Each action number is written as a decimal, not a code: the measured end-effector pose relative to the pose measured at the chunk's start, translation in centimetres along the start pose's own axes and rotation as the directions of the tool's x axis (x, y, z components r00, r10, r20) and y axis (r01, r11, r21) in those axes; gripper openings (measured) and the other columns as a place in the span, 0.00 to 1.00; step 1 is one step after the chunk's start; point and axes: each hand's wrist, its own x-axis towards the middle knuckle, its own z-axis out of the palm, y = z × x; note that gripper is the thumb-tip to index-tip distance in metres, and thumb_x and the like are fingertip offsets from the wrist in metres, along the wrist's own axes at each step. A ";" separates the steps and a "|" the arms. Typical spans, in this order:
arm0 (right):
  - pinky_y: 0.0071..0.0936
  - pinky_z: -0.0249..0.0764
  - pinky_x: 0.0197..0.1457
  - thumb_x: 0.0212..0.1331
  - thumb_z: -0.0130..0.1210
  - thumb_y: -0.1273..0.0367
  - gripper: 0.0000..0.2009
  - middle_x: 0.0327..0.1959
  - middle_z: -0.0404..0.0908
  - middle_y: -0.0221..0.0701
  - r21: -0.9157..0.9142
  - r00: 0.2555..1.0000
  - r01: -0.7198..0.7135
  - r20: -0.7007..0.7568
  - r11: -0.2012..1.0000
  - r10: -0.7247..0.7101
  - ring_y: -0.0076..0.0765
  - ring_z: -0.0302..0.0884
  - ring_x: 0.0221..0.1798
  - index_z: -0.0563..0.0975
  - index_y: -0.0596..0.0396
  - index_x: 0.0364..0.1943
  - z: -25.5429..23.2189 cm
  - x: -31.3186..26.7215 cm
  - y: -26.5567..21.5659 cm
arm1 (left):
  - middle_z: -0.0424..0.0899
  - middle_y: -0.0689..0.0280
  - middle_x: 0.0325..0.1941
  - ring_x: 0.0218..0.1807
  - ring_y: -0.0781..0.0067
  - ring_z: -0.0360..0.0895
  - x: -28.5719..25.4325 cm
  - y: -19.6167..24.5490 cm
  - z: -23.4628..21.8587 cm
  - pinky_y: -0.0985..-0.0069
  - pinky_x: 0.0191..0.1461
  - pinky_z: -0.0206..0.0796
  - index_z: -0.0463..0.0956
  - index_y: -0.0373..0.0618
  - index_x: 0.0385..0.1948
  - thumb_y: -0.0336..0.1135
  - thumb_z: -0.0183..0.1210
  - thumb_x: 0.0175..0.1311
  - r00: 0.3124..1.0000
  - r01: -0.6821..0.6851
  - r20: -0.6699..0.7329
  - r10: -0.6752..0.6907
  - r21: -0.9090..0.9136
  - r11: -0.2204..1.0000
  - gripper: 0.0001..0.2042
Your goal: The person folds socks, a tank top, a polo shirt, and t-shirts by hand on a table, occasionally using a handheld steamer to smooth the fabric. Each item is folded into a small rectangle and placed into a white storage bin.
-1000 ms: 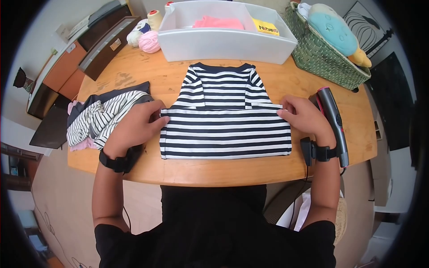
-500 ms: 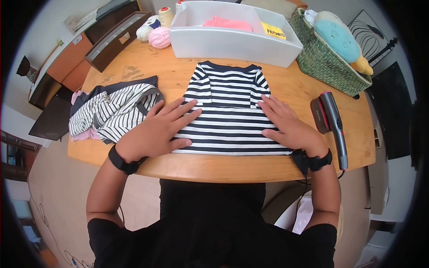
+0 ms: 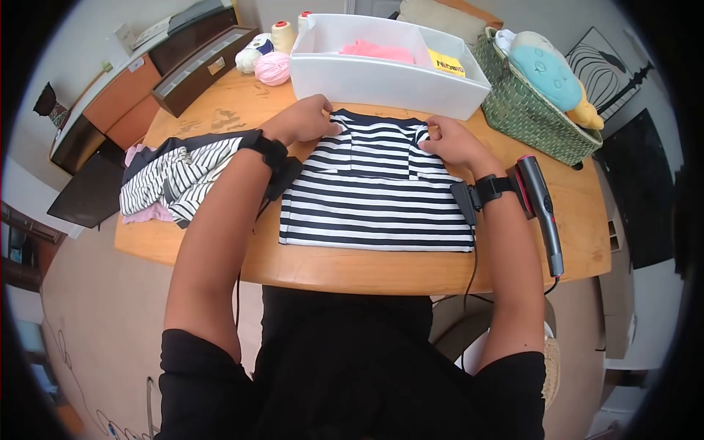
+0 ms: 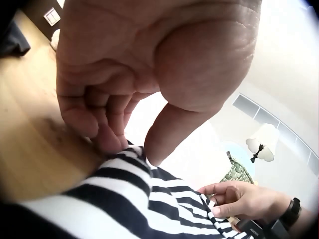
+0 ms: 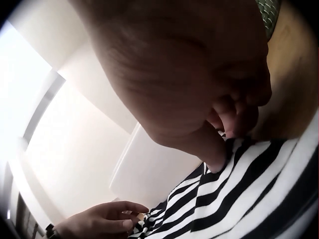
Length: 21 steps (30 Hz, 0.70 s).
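Observation:
A navy-and-white striped shirt [image 3: 378, 213] lies on the wooden table, its lower part folded up and its sleeves tucked in. At its far left shoulder, my left hand [image 3: 304, 119] pinches the fabric between thumb and fingers. The right hand [image 3: 453, 139] pinches the opposite shoulder, beside the dark neckline. In the left wrist view, striped cloth [image 4: 149, 194] bunches up at the thumb [image 4: 167, 137]. The right wrist view shows the right thumb [image 5: 212, 149] pressed on the stripes, with the left hand [image 5: 102, 219] at the far shoulder.
Left of the shirt lies a heap of striped and pink clothes [image 3: 176, 180]. A handheld steamer [image 3: 539, 209] rests at the right. Behind stand a white bin [image 3: 389, 84] with pink cloth, a green woven basket [image 3: 532, 121] with plush toys, and yarn balls [image 3: 273, 68].
Both hands left the fold edge, lay flat on the shirt's sides half a second ago, then moved away from the body to the shoulders and pinched them.

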 end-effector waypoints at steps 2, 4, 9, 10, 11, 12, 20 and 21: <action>0.24 0.76 0.46 0.61 0.72 0.69 0.30 0.38 0.82 0.27 0.036 1.000 -0.026 -0.004 0.999 0.026 0.24 0.78 0.41 0.75 0.68 0.65 -0.2 -0.4 -0.5 | 0.86 0.61 0.47 0.45 0.72 0.83 -0.2 0.5 -0.1 0.76 0.49 0.75 0.73 0.37 0.66 0.38 0.72 0.67 1.000 0.020 0.017 -0.020 -0.006 1.000 0.29; 0.24 0.76 0.46 0.60 0.72 0.69 0.29 0.38 0.82 0.26 0.073 0.998 -0.055 -0.006 0.996 0.055 0.24 0.78 0.40 0.76 0.68 0.64 -0.4 -1.0 -0.5 | 0.85 0.65 0.46 0.45 0.74 0.82 -0.6 0.6 -0.4 0.76 0.50 0.74 0.73 0.37 0.65 0.36 0.71 0.66 0.999 0.040 0.037 -0.040 -0.010 0.999 0.28; 0.30 0.76 0.52 0.58 0.69 0.74 0.15 0.38 0.82 0.30 0.373 0.984 0.172 -0.025 0.912 -0.176 0.29 0.79 0.42 0.85 0.56 0.50 -3.3 -7.0 -0.9 | 0.76 0.76 0.41 0.44 0.87 0.73 -7.5 0.7 -2.1 0.84 0.49 0.66 0.72 0.42 0.65 0.21 0.65 0.62 0.894 -0.380 0.041 0.446 -0.459 0.803 0.27; 0.30 0.74 0.54 0.54 0.68 0.76 0.13 0.39 0.82 0.29 0.310 0.957 0.285 -0.046 0.907 -0.285 0.31 0.78 0.44 0.85 0.54 0.45 -3.8 -8.8 -1.0 | 0.75 0.77 0.41 0.45 0.87 0.72 -10.1 1.6 -2.4 0.84 0.50 0.65 0.72 0.43 0.65 0.20 0.64 0.62 0.870 -0.423 0.068 0.489 -0.410 0.808 0.27; 0.30 0.73 0.55 0.51 0.66 0.79 0.12 0.39 0.82 0.28 0.243 0.918 0.395 -0.059 0.886 -0.393 0.32 0.77 0.46 0.85 0.51 0.40 -4.1 -10.5 -1.1 | 0.74 0.76 0.41 0.48 0.84 0.72 -12.6 3.0 -2.9 0.80 0.57 0.64 0.72 0.45 0.65 0.18 0.64 0.59 0.896 -0.381 0.126 0.426 -0.274 0.883 0.29; 0.30 0.73 0.55 0.51 0.66 0.79 0.12 0.39 0.82 0.28 0.247 0.919 0.392 -0.058 0.886 -0.390 0.32 0.77 0.46 0.85 0.51 0.40 -3.8 -12.0 -1.0 | 0.77 0.73 0.44 0.50 0.78 0.74 -13.5 1.9 -2.4 0.74 0.63 0.63 0.74 0.44 0.63 0.18 0.65 0.56 0.840 -0.473 0.165 0.517 -0.243 0.847 0.28; 0.38 0.68 0.65 0.51 0.65 0.77 0.13 0.43 0.81 0.30 0.240 0.908 0.343 0.162 0.908 -0.386 0.42 0.73 0.55 0.82 0.53 0.43 -2.6 -16.0 -0.9 | 0.82 0.62 0.57 0.64 0.58 0.75 -15.6 -0.1 -0.4 0.62 0.69 0.63 0.82 0.45 0.55 0.23 0.68 0.55 0.742 -0.660 0.171 0.648 0.019 0.751 0.22; 0.40 0.67 0.66 0.54 0.66 0.76 0.15 0.44 0.80 0.32 0.252 0.941 0.291 0.100 0.923 -0.324 0.43 0.72 0.56 0.83 0.53 0.47 -2.4 -15.9 -1.4 | 0.82 0.62 0.57 0.64 0.58 0.75 -15.5 0.1 -0.2 0.62 0.69 0.63 0.82 0.45 0.55 0.23 0.68 0.55 0.741 -0.662 0.170 0.650 0.019 0.750 0.22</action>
